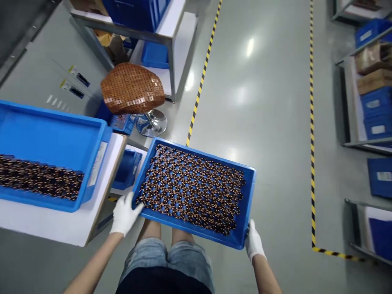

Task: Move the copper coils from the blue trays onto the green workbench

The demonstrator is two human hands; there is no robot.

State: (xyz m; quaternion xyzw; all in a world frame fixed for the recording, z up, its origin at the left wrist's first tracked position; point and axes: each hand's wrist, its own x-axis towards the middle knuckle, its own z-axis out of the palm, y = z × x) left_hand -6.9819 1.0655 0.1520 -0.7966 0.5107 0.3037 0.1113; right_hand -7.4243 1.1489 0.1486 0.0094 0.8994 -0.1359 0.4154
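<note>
A blue plastic tray point(196, 228) is held in front of my legs, tilted slightly so its right end sits lower in the picture. Rows of small dark rings wound with copper wire point(192, 183) cover most of its floor. My left hand point(125, 213), in a white glove, grips the near left corner, thumb over the rim. At the right end, my right hand point(254, 241), also gloved in white, is closed on the tray's side; its fingers are partly hidden behind the wall.
A white worktable point(61, 222) at left bears another blue tray point(52, 114) with similar coils. Beyond are a stool with a brown woven cover point(133, 87) and a shelf rack point(171, 49). Yellow-black tape point(203, 73) marks the grey floor point(260, 102). Shelves with blue bins point(376, 106) line the right.
</note>
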